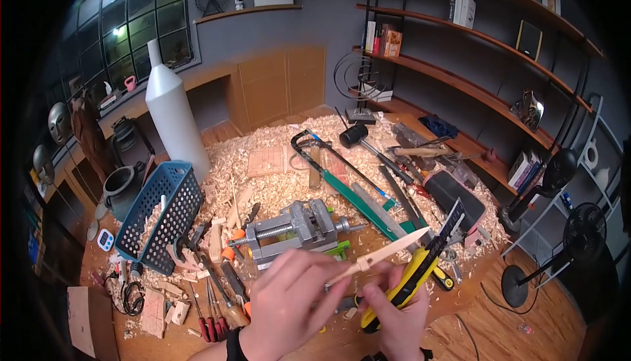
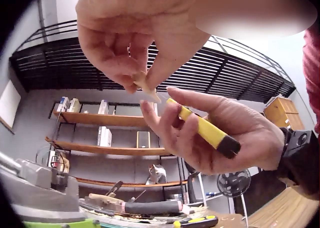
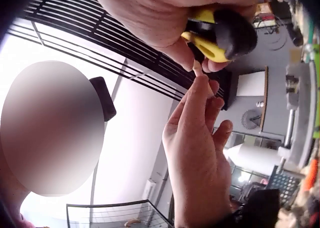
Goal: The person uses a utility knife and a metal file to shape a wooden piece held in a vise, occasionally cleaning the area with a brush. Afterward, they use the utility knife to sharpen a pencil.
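My left hand (image 1: 286,298) pinches a small carved wooden dagger (image 1: 397,246) by its handle end, below a little crossguard. Its pale blade points up to the right in the head view. A yellow and black utility knife (image 1: 413,274) is gripped in my right hand (image 1: 402,321), its dark blade extended up and away. The right fingertips come right up to the dagger near the guard. In the left wrist view the knife's yellow body (image 2: 207,130) lies across the right palm, and the dagger (image 2: 145,85) is mostly hidden by fingers.
A metal vise (image 1: 299,229) stands just behind the hands. Wood shavings (image 1: 263,144) cover the table, with a green handsaw (image 1: 361,203), a black mallet (image 1: 355,136) and red-handled tools (image 1: 213,328) about. A blue basket (image 1: 164,210) is at left; a fan (image 1: 582,229) stands right.
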{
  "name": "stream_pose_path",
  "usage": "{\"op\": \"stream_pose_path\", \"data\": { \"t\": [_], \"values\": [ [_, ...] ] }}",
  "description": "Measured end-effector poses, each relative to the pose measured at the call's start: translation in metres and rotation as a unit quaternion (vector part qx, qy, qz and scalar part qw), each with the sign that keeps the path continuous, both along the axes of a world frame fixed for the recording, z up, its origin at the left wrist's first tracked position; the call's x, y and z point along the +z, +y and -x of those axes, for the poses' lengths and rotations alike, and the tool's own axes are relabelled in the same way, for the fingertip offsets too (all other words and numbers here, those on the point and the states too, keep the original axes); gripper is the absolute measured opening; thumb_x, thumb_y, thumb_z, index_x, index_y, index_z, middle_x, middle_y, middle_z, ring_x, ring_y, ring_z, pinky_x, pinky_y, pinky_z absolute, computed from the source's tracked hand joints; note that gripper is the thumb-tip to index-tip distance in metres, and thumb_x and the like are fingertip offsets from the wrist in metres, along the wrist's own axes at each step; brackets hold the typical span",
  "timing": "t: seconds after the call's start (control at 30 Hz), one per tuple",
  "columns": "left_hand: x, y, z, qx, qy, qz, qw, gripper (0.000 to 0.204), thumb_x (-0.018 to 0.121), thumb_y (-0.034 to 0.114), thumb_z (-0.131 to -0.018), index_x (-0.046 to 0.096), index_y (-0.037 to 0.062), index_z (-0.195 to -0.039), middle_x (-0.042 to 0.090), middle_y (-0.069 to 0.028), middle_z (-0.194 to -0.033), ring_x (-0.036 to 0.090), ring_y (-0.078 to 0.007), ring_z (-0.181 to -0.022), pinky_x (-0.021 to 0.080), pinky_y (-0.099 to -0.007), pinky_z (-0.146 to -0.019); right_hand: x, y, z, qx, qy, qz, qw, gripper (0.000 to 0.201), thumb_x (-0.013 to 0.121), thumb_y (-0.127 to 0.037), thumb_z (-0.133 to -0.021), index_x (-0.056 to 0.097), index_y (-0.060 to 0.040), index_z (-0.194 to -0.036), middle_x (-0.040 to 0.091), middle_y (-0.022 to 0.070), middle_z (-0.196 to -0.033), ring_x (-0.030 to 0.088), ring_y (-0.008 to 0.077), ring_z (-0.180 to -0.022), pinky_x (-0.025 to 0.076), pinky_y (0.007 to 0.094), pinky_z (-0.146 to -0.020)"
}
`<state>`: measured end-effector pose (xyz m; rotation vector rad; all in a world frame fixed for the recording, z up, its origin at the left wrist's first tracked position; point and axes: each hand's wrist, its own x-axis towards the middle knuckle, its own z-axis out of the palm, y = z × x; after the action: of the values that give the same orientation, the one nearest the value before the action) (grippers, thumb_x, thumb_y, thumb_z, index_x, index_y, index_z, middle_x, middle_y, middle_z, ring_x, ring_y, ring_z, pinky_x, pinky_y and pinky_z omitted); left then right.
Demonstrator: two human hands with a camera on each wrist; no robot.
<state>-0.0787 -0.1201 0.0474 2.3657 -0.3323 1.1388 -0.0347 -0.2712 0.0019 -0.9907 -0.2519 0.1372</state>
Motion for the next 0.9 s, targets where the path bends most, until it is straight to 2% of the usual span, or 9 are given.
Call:
{"op": "stream_pose_path", "data": {
  "t": [0.07,0.13,0.2,0.23,0.3,0.37,0.53,0.6,0.9],
  "values": [
    [0.009,-0.013,0.016,0.008,0.054,0.04,0.998,0.022,0.082,0.002,-0.077,0.072,0.0037,-0.096,0.072,-0.0096,-0.091,0.067,-0.0251,-0.078,0.051,-0.0337,-0.068,0.0,-0.001,0.008,0.02,0.008,-0.027,0.999,0.032,0.07,0.012,-0.088,0.045,-0.0072,-0.091,0.068,0.0205,-0.111,0.065,0.013,-0.071,0.053,0.0234,-0.06],
    [0.01,-0.016,0.024,0.005,0.026,0.026,0.999,0.021,0.082,0.002,-0.078,0.072,0.0032,-0.096,0.073,-0.0104,-0.09,0.067,-0.0232,-0.073,0.051,-0.0313,-0.062,0.004,0.0,0.015,0.042,0.017,-0.052,0.998,0.033,0.07,0.013,-0.087,0.044,-0.0078,-0.09,0.068,0.0213,-0.11,0.064,0.0135,-0.068,0.053,0.0244,-0.059],
    [0.008,-0.022,0.033,-0.014,0.053,0.079,0.995,0.019,0.081,0.002,-0.079,0.072,0.0031,-0.096,0.074,-0.0111,-0.09,0.066,-0.0215,-0.068,0.049,-0.0287,-0.055,0.013,-0.001,0.024,-0.002,0.018,-0.004,1.0,0.02,0.067,0.003,-0.093,0.055,-0.0067,-0.106,0.068,0.0139,-0.079,0.065,0.0203,-0.06,0.05,0.03,-0.053],
    [0.012,-0.022,0.039,-0.031,0.081,0.085,0.993,0.017,0.079,0.002,-0.083,0.072,0.002,-0.098,0.075,-0.0113,-0.091,0.066,-0.0161,-0.065,0.048,-0.0249,-0.051,0.02,-0.003,0.027,0.0,0.015,-0.006,1.0,0.02,0.067,0.003,-0.093,0.055,-0.0067,-0.106,0.068,0.0139,-0.079,0.065,0.0203,-0.06,0.05,0.03,-0.053],
    [0.008,-0.024,0.046,-0.054,0.115,0.157,0.979,0.014,0.077,0.003,-0.086,0.073,0.0013,-0.1,0.075,-0.0102,-0.091,0.066,-0.0138,-0.067,0.049,-0.0239,-0.052,0.03,-0.01,0.031,0.068,0.018,-0.005,0.998,0.036,0.071,0.008,-0.09,0.042,-0.0131,-0.088,0.063,0.0049,-0.084,0.06,0.0091,-0.066,0.047,0.0212,-0.056],
    [0.005,-0.027,0.054,-0.079,0.148,0.228,0.959,0.012,0.075,0.004,-0.09,0.073,0.0007,-0.101,0.075,-0.0091,-0.091,0.067,-0.0114,-0.068,0.05,-0.0229,-0.053,0.032,-0.01,0.034,0.06,0.014,-0.007,0.998,0.035,0.07,0.008,-0.09,0.042,-0.013,-0.088,0.063,0.0052,-0.083,0.059,0.0085,-0.064,0.046,0.0205,-0.055],
    [-0.004,-0.024,0.069,-0.166,0.33,0.51,0.777,0.026,0.064,0.011,-0.102,0.067,-0.0041,-0.122,0.074,-0.0077,-0.095,0.068,-0.011,-0.074,0.053,-0.0225,-0.057,0.011,-0.024,0.032,0.105,-0.004,0.022,0.994,0.023,0.07,0.002,-0.092,0.049,-0.0078,-0.094,0.064,0.0108,-0.086,0.062,0.0185,-0.068,0.05,0.0278,-0.061],
    [-0.004,-0.023,0.071,-0.189,0.346,0.539,0.744,0.028,0.061,0.013,-0.104,0.065,-0.0047,-0.126,0.073,-0.0086,-0.097,0.068,-0.0116,-0.076,0.053,-0.0227,-0.057,-0.003,-0.022,0.027,0.149,0.007,-0.003,0.989,0.034,0.071,0.01,-0.088,0.043,-0.0091,-0.089,0.069,0.0212,-0.104,0.061,0.0128,-0.061,0.051,0.0258,-0.053],
    [-0.029,-0.009,0.086,-0.284,0.368,0.677,0.571,0.031,0.054,0.015,-0.107,0.059,-0.0037,-0.132,0.069,-0.0113,-0.104,0.065,-0.0135,-0.083,0.054,-0.0237,-0.057,0.003,-0.021,0.015,0.351,0.104,-0.128,0.922,0.033,0.073,0.003,-0.089,0.043,-0.0103,-0.088,0.071,0.0182,-0.1,0.058,0.0105,-0.056,0.046,0.024,-0.049]
  ]
}}
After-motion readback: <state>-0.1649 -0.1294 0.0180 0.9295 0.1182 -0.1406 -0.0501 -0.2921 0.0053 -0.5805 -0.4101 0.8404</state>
